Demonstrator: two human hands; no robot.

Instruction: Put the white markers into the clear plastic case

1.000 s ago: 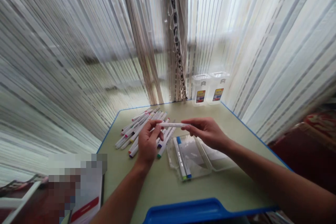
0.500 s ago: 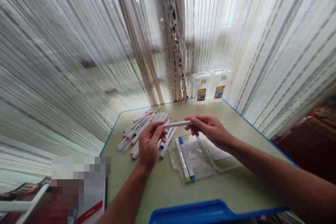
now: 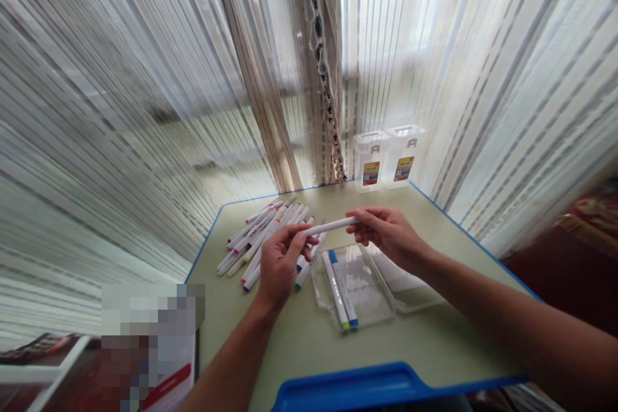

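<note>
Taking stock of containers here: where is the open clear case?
In the head view, the open clear case lies on the table, right of the loose marker pile and just below the right hand in the picture.

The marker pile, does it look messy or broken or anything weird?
A bit messy: the pile of markers lies loose with uneven ends, unlike the two markers side by side in the clear case. Nothing looks broken.

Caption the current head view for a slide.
Left hand and right hand hold one white marker above a table with piled markers and an open clear case.
</note>
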